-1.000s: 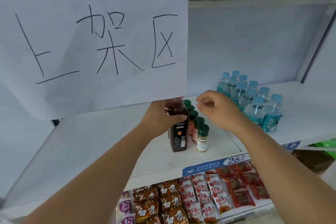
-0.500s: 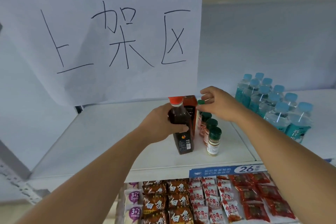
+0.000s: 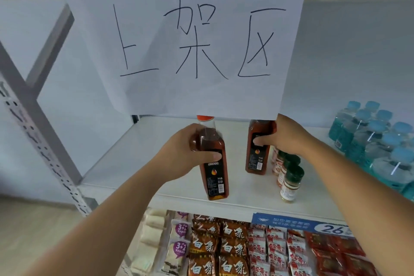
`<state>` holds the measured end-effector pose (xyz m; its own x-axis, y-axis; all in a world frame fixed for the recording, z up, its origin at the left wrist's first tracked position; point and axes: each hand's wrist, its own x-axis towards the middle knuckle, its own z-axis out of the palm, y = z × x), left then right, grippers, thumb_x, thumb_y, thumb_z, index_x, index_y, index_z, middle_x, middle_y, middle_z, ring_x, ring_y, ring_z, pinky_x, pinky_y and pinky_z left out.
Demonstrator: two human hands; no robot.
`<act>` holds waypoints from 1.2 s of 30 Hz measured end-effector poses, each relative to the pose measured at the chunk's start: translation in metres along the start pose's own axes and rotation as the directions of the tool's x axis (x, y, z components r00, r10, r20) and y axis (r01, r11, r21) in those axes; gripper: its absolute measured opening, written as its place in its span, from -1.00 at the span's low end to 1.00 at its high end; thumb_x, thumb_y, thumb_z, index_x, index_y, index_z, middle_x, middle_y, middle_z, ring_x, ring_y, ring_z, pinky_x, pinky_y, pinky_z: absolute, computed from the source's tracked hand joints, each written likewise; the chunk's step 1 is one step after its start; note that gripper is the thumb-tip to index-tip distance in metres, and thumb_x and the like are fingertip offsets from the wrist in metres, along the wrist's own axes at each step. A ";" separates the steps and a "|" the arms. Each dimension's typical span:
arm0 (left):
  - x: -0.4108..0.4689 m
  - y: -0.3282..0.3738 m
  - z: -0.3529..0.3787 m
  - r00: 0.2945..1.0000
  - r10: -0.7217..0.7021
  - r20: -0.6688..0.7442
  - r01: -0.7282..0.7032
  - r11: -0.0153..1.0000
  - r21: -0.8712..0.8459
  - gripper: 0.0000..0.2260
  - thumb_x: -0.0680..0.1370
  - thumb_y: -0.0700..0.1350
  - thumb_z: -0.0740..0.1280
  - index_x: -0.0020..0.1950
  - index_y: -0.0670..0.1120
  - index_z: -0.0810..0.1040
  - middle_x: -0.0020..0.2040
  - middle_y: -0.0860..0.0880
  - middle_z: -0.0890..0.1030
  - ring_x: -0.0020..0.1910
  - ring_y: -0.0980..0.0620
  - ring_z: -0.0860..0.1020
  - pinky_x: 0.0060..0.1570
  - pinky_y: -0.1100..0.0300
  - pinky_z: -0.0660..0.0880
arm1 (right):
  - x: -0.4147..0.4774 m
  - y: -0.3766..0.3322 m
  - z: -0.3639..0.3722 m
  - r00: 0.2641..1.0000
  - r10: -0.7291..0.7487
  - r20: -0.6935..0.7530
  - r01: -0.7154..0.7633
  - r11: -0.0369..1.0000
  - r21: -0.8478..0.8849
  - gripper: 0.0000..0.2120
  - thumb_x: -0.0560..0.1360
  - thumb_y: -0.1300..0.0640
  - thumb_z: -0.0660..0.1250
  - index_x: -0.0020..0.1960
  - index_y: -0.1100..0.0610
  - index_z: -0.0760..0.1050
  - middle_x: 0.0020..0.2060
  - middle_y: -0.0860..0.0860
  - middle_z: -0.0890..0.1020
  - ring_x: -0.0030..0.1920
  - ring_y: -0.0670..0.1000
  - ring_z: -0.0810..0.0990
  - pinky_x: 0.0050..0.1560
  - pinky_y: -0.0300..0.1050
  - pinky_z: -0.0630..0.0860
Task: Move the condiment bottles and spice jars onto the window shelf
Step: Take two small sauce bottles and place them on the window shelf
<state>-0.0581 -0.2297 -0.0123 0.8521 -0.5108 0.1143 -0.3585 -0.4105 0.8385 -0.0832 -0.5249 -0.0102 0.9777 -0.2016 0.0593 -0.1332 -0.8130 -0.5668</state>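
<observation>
The left hand (image 3: 183, 152) curls its fingers (image 3: 208, 156) round the shoulder of the front bottle (image 3: 215, 177); the right hand (image 3: 287, 139) grips the rear bottle (image 3: 255, 159). Both bottles stand upright on the white shelf (image 3: 134, 163), with the spice jars (image 3: 290, 184) just to their right.

Left hand (image 3: 190, 152) gripping near bottle (image 3: 216, 177), right hand (image 3: 289, 139) gripping far bottle (image 3: 256, 154), spice jars (image 3: 290, 182) on shelf (image 3: 134, 159) below right wrist, water bottles (image 3: 378, 141) to its right, sign (image 3: 190, 40) above both.
</observation>
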 end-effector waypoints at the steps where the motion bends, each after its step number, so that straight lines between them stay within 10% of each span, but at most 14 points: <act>1: -0.005 0.000 -0.003 1.000 -0.003 -0.011 0.003 1.000 -0.005 -0.47 0.25 0.18 0.54 0.20 0.13 0.58 0.11 0.12 0.71 0.10 0.03 0.68 0.20 -0.15 0.60 | -0.001 -0.002 0.001 1.000 -0.002 -0.011 0.002 1.000 0.010 -0.50 0.35 -0.11 0.59 0.21 -0.05 0.52 0.05 -0.09 0.67 0.02 -0.01 0.63 0.03 -0.01 0.57; 10: -0.060 -0.015 -0.033 0.974 -0.065 -0.219 0.059 0.998 -0.035 -0.59 0.41 0.04 0.57 0.17 0.23 0.49 0.07 0.19 0.70 0.05 0.11 0.69 0.19 -0.08 0.61 | -0.032 -0.057 0.026 0.994 -0.106 -0.011 0.107 0.982 0.158 -0.73 0.40 -0.13 0.57 0.03 -0.13 0.59 -0.14 -0.26 0.60 -0.10 -0.22 0.55 -0.22 -0.28 0.37; 36: -0.371 -0.129 -0.259 0.762 -0.300 -0.574 0.346 0.938 -0.032 -0.63 0.49 0.00 0.51 0.23 0.28 0.52 0.09 0.21 0.69 0.02 0.17 0.67 0.07 0.09 0.61 | -0.153 -0.391 0.257 0.811 -0.529 0.250 0.431 0.829 0.356 -0.51 0.39 -0.08 0.60 0.25 -0.15 0.50 0.10 -0.19 0.67 0.12 -0.09 0.64 0.22 0.00 0.57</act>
<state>-0.2289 0.2083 -0.0247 0.9758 0.1673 0.1410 -0.0296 -0.5374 0.8428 -0.1390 -0.0357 -0.0092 0.9039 0.4034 0.1421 0.3686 -0.5664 -0.7371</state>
